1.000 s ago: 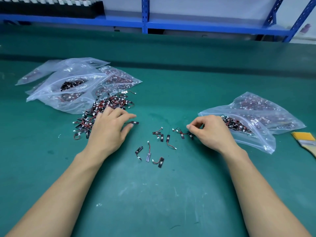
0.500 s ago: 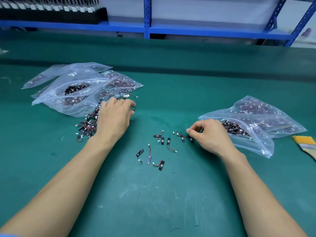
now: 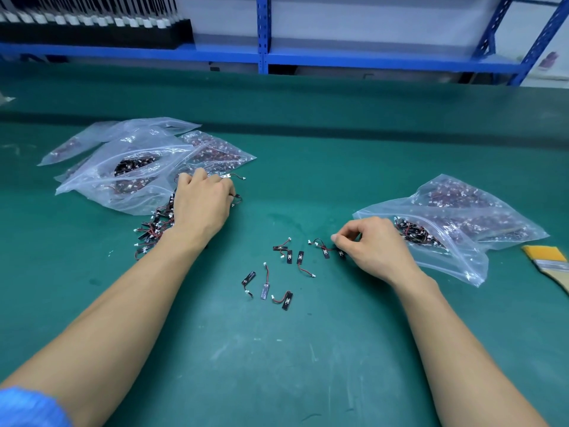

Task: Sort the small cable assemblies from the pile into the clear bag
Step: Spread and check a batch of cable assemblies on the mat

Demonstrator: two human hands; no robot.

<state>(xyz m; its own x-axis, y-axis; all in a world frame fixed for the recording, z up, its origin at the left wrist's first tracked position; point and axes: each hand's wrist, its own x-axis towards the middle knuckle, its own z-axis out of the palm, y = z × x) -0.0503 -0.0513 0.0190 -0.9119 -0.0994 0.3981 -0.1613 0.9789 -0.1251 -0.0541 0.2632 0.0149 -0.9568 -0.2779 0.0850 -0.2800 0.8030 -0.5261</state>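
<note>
Surface: green bench mat (image 3: 308, 349) is spread across the whole view and is marked with pale scuffs towards the front.
Background: blue shelving (image 3: 263, 32) is set along the far edge, and a black tray (image 3: 92, 32) of white-tipped parts is kept on its left shelf.
Pile (image 3: 154, 229): a tangle of small black strips with red wires and white plugs is heaped on the mat at the left, touching the near edge of the left bags.
Left bags (image 3: 129, 167): several clear zip bags are stacked overlapping, and dark parts can be seen inside them.
Left hand (image 3: 201, 204): it is laid palm-down on the far end of the pile with the fingers bent down into it. Whether anything is held cannot be told.
Loose assemblies (image 3: 289, 257): a handful are scattered singly on the mat between the two hands.
Right hand (image 3: 374, 249): thumb and forefinger are closed narrowly together, and the other fingers are curled under.
Pinched assembly (image 3: 341, 253): its wire is held at the fingertips while its black strip is left lying on the mat just beside the hand.
Right bag (image 3: 455, 260): a clear bag is laid with its open mouth just behind the right hand, and assemblies are already gathered inside.
Brush (image 3: 551, 263): it is placed at the right edge, near the right bag.
Sleeve (image 3: 27, 408): blue fabric is seen at the bottom left corner.
</note>
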